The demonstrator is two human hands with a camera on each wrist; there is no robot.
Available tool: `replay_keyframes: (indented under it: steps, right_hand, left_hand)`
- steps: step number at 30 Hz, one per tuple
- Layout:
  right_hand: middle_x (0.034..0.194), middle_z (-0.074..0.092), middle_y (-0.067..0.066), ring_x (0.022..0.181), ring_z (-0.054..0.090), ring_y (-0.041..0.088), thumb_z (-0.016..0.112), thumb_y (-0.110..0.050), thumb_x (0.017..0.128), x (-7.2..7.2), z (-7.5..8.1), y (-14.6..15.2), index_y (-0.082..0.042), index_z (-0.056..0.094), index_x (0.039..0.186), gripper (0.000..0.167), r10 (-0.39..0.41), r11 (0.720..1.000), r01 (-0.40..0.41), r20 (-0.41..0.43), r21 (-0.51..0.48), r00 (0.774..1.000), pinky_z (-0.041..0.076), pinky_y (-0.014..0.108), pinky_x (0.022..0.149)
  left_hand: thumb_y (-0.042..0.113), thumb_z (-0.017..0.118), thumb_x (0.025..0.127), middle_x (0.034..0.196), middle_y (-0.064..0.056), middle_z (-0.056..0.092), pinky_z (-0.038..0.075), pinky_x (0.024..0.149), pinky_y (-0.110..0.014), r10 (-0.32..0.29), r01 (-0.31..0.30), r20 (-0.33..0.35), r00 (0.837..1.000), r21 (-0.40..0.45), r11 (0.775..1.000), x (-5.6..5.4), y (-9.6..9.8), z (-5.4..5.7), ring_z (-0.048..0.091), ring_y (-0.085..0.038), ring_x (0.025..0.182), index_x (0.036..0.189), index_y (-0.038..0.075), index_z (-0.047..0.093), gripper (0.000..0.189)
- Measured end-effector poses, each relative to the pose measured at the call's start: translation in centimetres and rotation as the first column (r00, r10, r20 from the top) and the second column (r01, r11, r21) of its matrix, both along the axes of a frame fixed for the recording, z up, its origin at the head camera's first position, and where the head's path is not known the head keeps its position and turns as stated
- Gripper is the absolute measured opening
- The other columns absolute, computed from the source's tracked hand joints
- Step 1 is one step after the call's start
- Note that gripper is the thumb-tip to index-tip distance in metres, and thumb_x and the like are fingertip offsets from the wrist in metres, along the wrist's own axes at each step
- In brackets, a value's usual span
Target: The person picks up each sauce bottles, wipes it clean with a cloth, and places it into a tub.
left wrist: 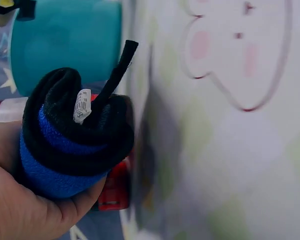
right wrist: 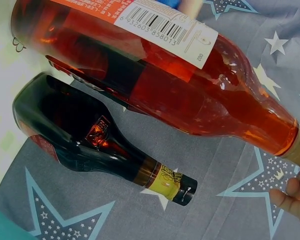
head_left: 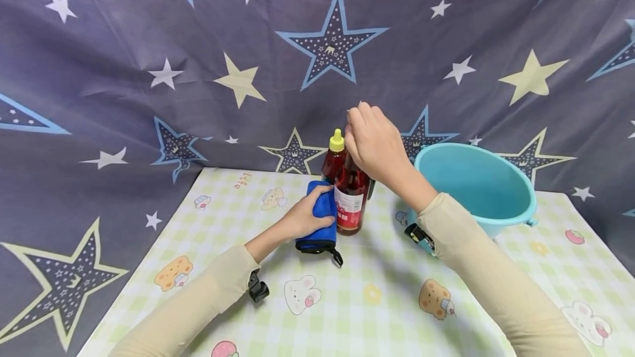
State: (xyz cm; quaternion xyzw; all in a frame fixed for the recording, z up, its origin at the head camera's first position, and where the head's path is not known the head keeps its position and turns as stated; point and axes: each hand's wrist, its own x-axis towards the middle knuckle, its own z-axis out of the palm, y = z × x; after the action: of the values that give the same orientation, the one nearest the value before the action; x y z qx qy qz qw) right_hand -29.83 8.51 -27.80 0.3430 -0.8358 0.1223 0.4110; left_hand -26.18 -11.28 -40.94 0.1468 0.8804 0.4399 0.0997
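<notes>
My left hand (head_left: 303,218) grips a rolled blue towel (head_left: 322,230) with black trim, its thumb and fingers curled around the roll. The left wrist view shows the towel's coiled end, a black loop and a small white tag. Against the towel's right side stands a glass bottle of red-brown liquid (head_left: 349,197) with a red and white label. My right hand (head_left: 378,145) holds this bottle at its top; the fingers hide the cap in the head view. Behind are a yellow-capped bottle (head_left: 333,163) and a dark bottle (right wrist: 82,132) with a black cap and yellow neck band.
A light blue bucket (head_left: 476,180) stands at the right of the table, beside my right forearm. A checked cloth with cartoon prints (head_left: 347,313) covers the table. Behind hangs a grey curtain with stars (head_left: 208,26).
</notes>
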Motion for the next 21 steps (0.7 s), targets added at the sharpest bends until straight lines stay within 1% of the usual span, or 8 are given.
replay_keyframes:
  steps: [4,9,15,21]
  right_hand:
    - [0.084,0.044,0.012,0.073,0.039,0.028,0.038,-0.018,0.105,-0.1,0.1,0.0,-0.002,0.05,0.096,0.022,-0.006,1.0,0.006,0.01,0.0,1.0,0.034,0.036,0.062]
    - [0.084,0.044,0.012,0.074,0.039,0.028,0.038,-0.018,0.104,-0.2,0.0,0.0,-0.002,0.049,0.095,0.022,-0.001,1.0,0.001,0.014,0.005,1.0,0.035,0.036,0.062]
    - [0.084,0.045,0.012,0.073,0.04,0.028,0.041,-0.015,0.103,-0.4,0.1,-0.1,-0.001,0.05,0.095,0.018,-0.01,1.0,0.01,-0.008,-0.001,1.0,0.035,0.036,0.061]
    - [0.084,0.046,0.012,0.073,0.04,0.028,0.037,-0.018,0.105,-0.4,0.0,-0.1,-0.002,0.051,0.095,0.024,-0.015,1.0,0.015,0.009,-0.007,1.0,0.035,0.036,0.062]
  left_hand:
    - [0.02,0.072,0.093,0.154,-0.024,0.045,0.047,0.106,-0.059,0.007,-0.007,0.053,0.999,0.006,1.0,0.2,0.1,-0.8,0.05,-0.043,0.136,0.156,0.024,0.035,0.073]
    - [0.02,0.073,0.093,0.153,-0.022,0.046,0.046,0.106,-0.059,0.024,-0.027,0.119,0.993,0.025,0.999,0.2,0.1,-1.7,0.05,-0.043,0.136,0.155,0.026,0.036,0.073]
    - [0.021,0.074,0.092,0.152,-0.022,0.047,0.047,0.105,-0.058,0.02,-0.023,0.148,0.989,0.016,1.0,-0.2,0.0,-1.7,0.052,-0.042,0.134,0.155,0.028,0.037,0.074]
    - [0.025,0.074,0.092,0.155,-0.021,0.044,0.044,0.107,-0.059,0.015,-0.018,0.175,0.984,0.018,1.0,-0.3,-0.2,-1.8,0.049,-0.043,0.137,0.156,0.03,0.035,0.075]
